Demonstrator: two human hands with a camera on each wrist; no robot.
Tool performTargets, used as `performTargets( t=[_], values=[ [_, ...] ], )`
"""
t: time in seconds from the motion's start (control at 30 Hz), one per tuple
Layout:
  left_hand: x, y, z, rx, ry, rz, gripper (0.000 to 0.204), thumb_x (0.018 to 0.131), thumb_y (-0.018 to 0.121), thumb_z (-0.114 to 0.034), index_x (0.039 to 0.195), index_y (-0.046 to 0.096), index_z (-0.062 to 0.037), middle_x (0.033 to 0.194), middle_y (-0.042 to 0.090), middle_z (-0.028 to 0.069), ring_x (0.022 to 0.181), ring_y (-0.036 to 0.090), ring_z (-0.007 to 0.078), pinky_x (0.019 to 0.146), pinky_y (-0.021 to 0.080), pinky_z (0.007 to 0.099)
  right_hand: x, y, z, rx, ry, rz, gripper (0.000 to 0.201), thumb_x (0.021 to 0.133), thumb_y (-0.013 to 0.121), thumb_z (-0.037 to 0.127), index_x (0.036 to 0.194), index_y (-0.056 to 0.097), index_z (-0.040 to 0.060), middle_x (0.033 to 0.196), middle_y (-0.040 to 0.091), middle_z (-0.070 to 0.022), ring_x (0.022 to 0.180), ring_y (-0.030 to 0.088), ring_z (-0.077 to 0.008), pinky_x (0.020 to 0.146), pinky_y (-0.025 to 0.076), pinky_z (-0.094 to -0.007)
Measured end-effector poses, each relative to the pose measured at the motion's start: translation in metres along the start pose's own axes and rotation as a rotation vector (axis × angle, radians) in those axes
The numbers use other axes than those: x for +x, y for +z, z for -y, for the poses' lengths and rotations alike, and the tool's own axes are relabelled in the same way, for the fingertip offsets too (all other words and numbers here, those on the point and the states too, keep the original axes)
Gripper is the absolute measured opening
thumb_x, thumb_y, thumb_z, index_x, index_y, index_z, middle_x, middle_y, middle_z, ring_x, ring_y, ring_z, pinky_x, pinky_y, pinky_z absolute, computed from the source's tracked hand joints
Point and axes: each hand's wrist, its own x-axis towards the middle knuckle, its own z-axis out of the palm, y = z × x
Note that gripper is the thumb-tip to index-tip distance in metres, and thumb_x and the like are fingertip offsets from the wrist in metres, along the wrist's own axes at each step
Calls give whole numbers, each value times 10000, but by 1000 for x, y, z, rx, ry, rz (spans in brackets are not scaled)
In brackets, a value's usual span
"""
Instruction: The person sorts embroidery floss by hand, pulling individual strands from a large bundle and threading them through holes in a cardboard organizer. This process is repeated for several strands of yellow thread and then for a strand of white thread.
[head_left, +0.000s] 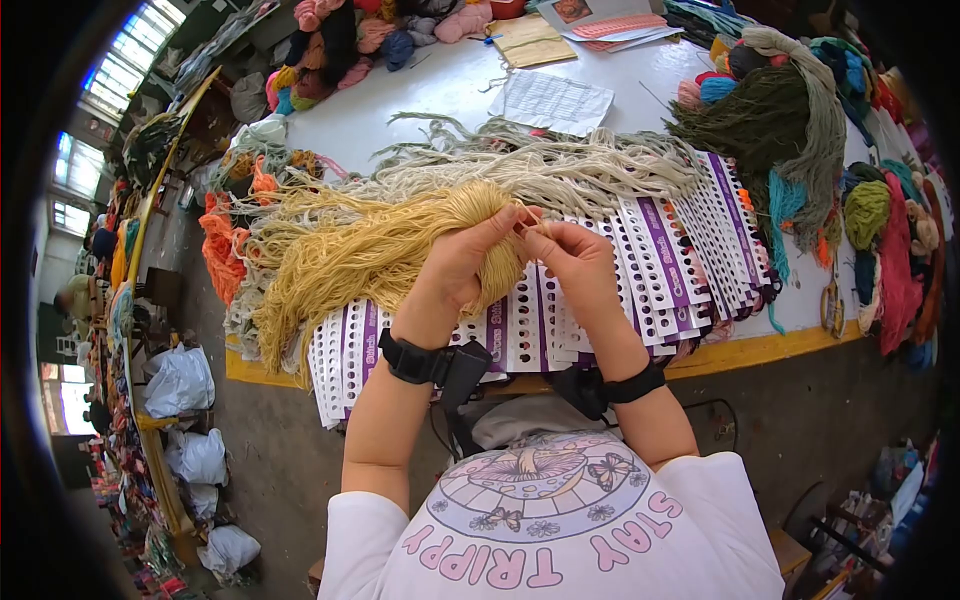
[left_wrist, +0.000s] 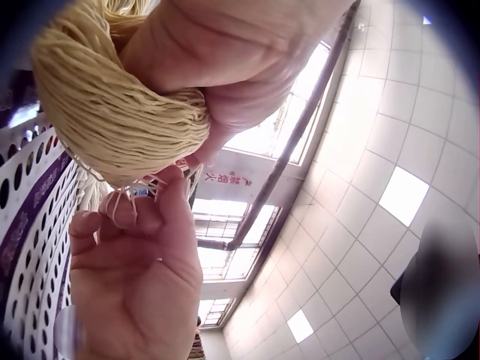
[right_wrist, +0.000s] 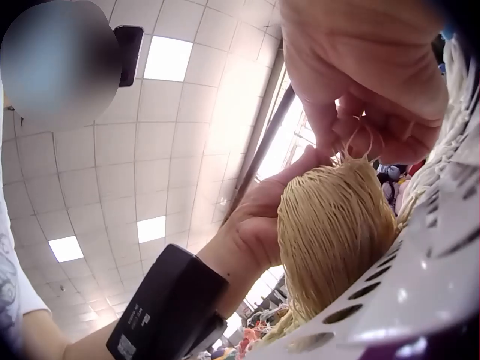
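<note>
A thick bundle of pale yellow thread (head_left: 350, 245) lies over the cards, its rounded end lifted in the left hand (head_left: 462, 262). That hand's fingers curl round the bundle, which also fills the upper left of the left wrist view (left_wrist: 120, 112). Close beside it, the right hand (head_left: 580, 262) pinches thin strands at the bundle's end between thumb and fingers. In the right wrist view the right hand (right_wrist: 367, 67) is above the bundle (right_wrist: 334, 232), with small loops of thread at its fingertips. White and purple punched cards (head_left: 655, 250) lie beneath and to the right.
Grey-white yarn (head_left: 600, 170) lies behind the bundle, orange yarn (head_left: 222, 255) to its left. A printed sheet (head_left: 552, 100) and a wooden board (head_left: 533, 42) lie farther back on the white table (head_left: 370, 110). Dark green yarn (head_left: 760, 120) and scissors (head_left: 832, 305) are at the right.
</note>
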Motion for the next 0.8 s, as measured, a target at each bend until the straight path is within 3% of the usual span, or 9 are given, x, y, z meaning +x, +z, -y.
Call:
performTargets(
  t=[0.17, 0.27, 0.4, 0.67, 0.77, 0.8],
  values=[
    [2, -1, 3, 18, 31, -26, 261, 850, 538, -204, 989, 570, 14, 889, 591, 73, 778, 578, 135, 659, 488, 247, 0, -3, 3, 50, 43, -19, 138, 773, 630, 124, 839, 633, 3, 668, 564, 38, 566, 438, -23, 503, 356, -177],
    [1, 7, 5, 117, 79, -115, 256, 837, 560, -208, 971, 580, 9, 878, 594, 71, 764, 576, 128, 636, 483, 234, 0, 0, 0, -173, -87, -62, 152, 780, 625, 139, 826, 631, -7, 648, 568, 23, 564, 449, -24, 511, 366, -174],
    [1, 10, 10, 243, 172, -155, 221, 823, 584, -178, 951, 585, 2, 867, 598, 60, 769, 571, 120, 636, 478, 233, -7, 6, 15, -305, -118, -166, 149, 770, 622, 129, 794, 623, -18, 618, 566, 1, 564, 467, -27, 521, 379, -177],
    [-1, 7, 15, 398, 325, -237, 182, 818, 590, -149, 930, 581, -6, 871, 595, 46, 780, 559, 106, 658, 465, 227, 10, -7, -18, -171, -246, -172, 101, 747, 617, 96, 759, 604, -4, 645, 552, -8, 571, 477, -53, 530, 393, -194],
    [0, 5, 15, 447, 333, -252, 180, 818, 591, -150, 927, 584, -8, 866, 591, 39, 772, 549, 97, 654, 458, 224, 5, -1, -6, 14, -31, -135, 87, 731, 627, 83, 741, 597, 2, 678, 546, -15, 576, 485, -80, 532, 401, -220],
    [1, 4, 14, 453, 331, -251, 181, 816, 593, -153, 925, 585, -9, 863, 590, 36, 770, 545, 94, 653, 455, 223, 3, 2, -1, -95, -127, -145, 86, 729, 627, 81, 740, 595, 2, 684, 547, -16, 576, 488, -85, 533, 403, -224]
  ],
)
